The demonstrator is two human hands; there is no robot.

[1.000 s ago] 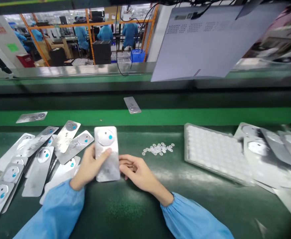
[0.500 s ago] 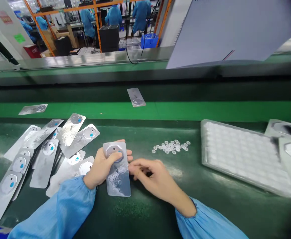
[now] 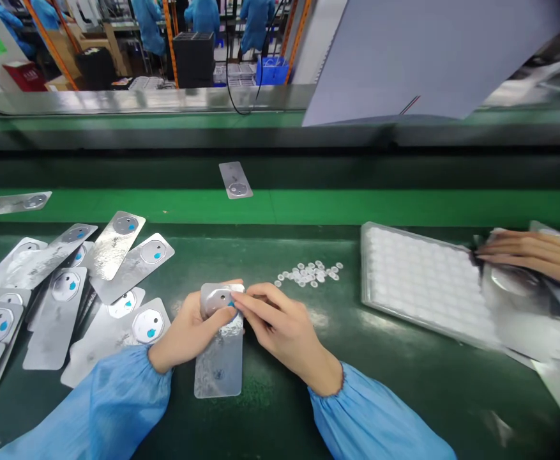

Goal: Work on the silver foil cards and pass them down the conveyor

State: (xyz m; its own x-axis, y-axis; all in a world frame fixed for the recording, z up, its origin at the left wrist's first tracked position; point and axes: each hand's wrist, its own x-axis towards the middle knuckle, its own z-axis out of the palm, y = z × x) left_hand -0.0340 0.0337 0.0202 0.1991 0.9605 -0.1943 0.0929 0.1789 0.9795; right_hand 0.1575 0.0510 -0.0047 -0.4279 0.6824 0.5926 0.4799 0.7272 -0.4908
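Observation:
My left hand grips a silvery metal plate by its upper end, near the round raised boss, and holds it just above the dark green bench. My right hand pinches at that boss with thumb and forefinger; what sits between the fingertips is too small to make out. A loose heap of small white discs lies just beyond my right hand. Several similar plates, some with a white disc and blue tab, fan out to the left of my left hand.
A white tray of small cells lies at the right. Another person's hand reaches over a pile of plates at the far right. Two lone plates rest on the green conveyor belt. Workers in blue stand far behind.
The plate was flipped from its disc side and lowered toward me. My right hand came from beside it up onto its boss. Another person's hand has entered at the right.

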